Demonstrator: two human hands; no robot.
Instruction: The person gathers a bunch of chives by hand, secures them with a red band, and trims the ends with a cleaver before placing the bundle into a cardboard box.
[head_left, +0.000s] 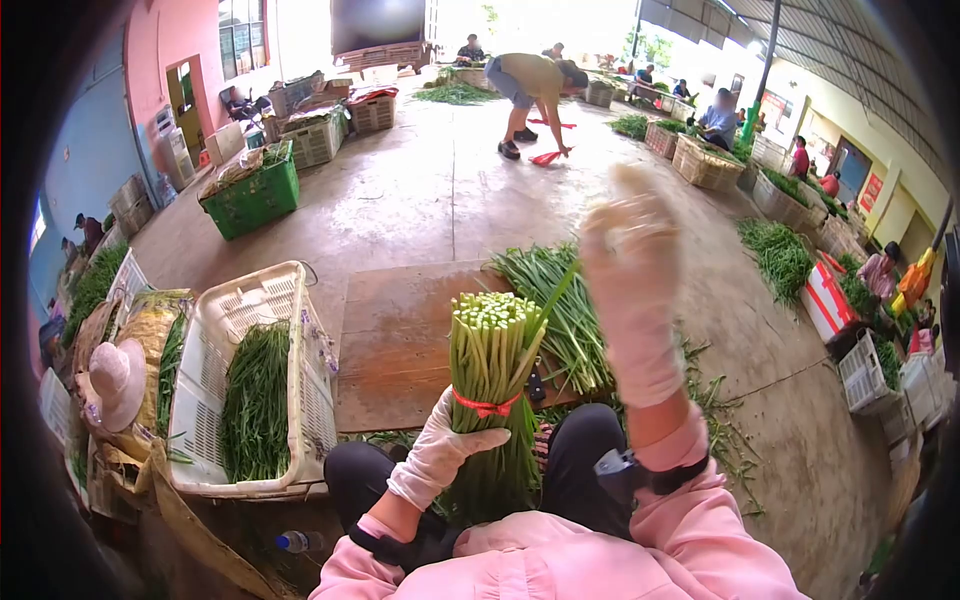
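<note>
A thick bundle of green stalks [487, 350] stands upright in front of me, cut ends up, with a red tie [486, 406] around its middle. My left hand [440, 452], in a white glove, is wrapped round the bundle at the tie, thumb across its front. Raised to the right of the bundle and apart from it, my gloved right hand [632, 235] is smeared by motion; its fingers cannot be made out. Loose green stalks [560, 310] lie on the wooden board [395, 345] behind the bundle.
At the left, a white basket [298, 390] holds greens, beside a pale hat [118, 385]. Beyond stands a green crate [250, 205]. A person [530, 90] bends over red strips [545, 158] on the floor. Other people and baskets [708, 163] line the right side.
</note>
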